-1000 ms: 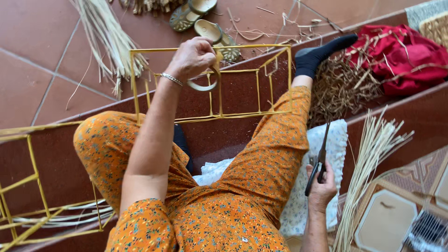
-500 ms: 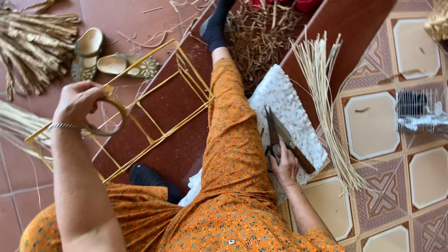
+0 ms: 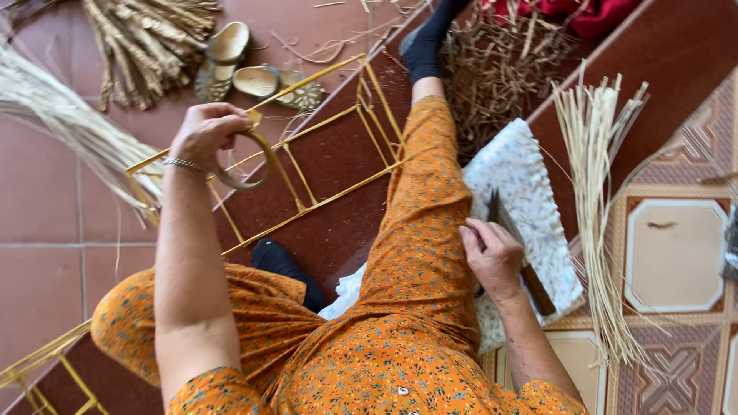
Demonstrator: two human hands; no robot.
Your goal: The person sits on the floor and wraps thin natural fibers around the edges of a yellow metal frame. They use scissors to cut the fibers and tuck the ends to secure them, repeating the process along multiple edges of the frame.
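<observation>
Nearest, the right hand rests beside the outstretched orange-trousered leg, its fingers clenched round the handle of a dark knife. The blade runs up and away from the knuckles and lies flat on a white patterned cushion, probably so the edge stays off the tiles and points away from the body. Just beyond the fingertips to the outer side, a sheaf of pale split reeds fans out over the tiled floor, within easy reach; little bare tile shows between cushion and reeds.

Farther off, the left hand is raised with its fingers grasping a coil of tan strip, which hangs as a loop below the palm, touching nothing else as far as I can tell. Under and past it sits a yellow wire frame on the dark red step; its thin rails crowd the space beneath the loop. Beyond the knuckles lie a pair of sandals and bundled dry stalks, with open red floor toward the wrist side.
</observation>
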